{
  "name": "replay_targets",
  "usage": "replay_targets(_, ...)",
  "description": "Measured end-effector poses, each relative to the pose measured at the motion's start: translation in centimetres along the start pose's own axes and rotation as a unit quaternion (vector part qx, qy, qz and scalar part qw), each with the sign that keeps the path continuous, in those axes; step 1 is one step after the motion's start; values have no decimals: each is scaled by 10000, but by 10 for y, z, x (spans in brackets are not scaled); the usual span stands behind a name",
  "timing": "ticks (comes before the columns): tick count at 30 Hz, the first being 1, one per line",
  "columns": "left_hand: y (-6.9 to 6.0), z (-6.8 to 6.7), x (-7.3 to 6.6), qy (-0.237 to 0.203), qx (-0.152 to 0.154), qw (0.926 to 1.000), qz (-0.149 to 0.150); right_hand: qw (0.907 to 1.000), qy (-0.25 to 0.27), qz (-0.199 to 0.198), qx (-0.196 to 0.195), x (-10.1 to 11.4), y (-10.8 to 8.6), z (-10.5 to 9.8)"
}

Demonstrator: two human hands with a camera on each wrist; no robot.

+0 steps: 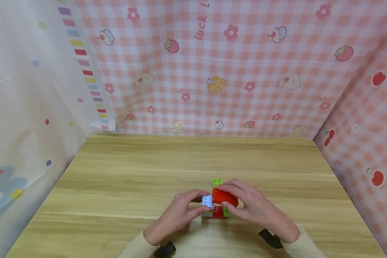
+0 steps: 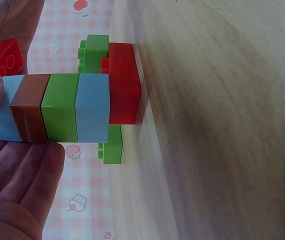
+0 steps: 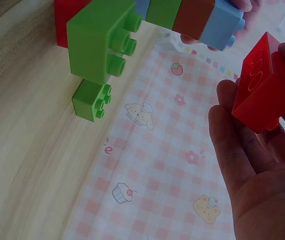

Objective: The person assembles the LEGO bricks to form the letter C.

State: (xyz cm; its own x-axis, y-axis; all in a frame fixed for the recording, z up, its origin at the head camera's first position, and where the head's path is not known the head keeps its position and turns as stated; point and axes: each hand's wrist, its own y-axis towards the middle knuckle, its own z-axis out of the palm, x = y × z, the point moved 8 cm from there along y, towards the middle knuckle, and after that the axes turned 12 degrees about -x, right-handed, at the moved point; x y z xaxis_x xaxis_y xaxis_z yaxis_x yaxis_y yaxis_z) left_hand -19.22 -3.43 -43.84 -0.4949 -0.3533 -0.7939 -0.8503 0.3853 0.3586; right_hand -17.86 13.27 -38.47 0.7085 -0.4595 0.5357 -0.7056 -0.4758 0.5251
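Observation:
My left hand [image 1: 182,208] pinches the upper end of a brick stack, with the thumb on the top light blue brick [image 2: 8,107]. Below that come a brown brick [image 2: 31,107], a green brick [image 2: 60,107] and a blue brick [image 2: 93,107]. This column stands on one end of a long red base brick [image 2: 124,82]. A separate green block [image 3: 95,42] sits on the base's other end. Held between the thumb and fingers of my right hand [image 1: 256,206] is a red brick [image 3: 265,82], tilted, its tubed underside showing. It is beside the column's top.
Behind the build, a loose green brick [image 1: 217,182] rests on the wood-grain table [image 1: 132,168]. A pink checked cloth [image 1: 193,64] hangs along the table's back edge, and more printed cloth [image 1: 358,150] closes off the right side. Black straps [image 1: 271,239] circle the wrists.

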Motion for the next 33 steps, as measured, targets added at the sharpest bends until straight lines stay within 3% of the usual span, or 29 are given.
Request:
replay_targets(13,3,3,1,-127,61,9999,-56,9992,-78,206,348,-4,-1,12)
replay_targets(20,3,2,1,-43,22,10000,6,9992,-127,57,378,-3,0,14)
replay_targets(33,0,1,5,-76,64,9997,-204,9989,-147,-83,435,-1,3,17)
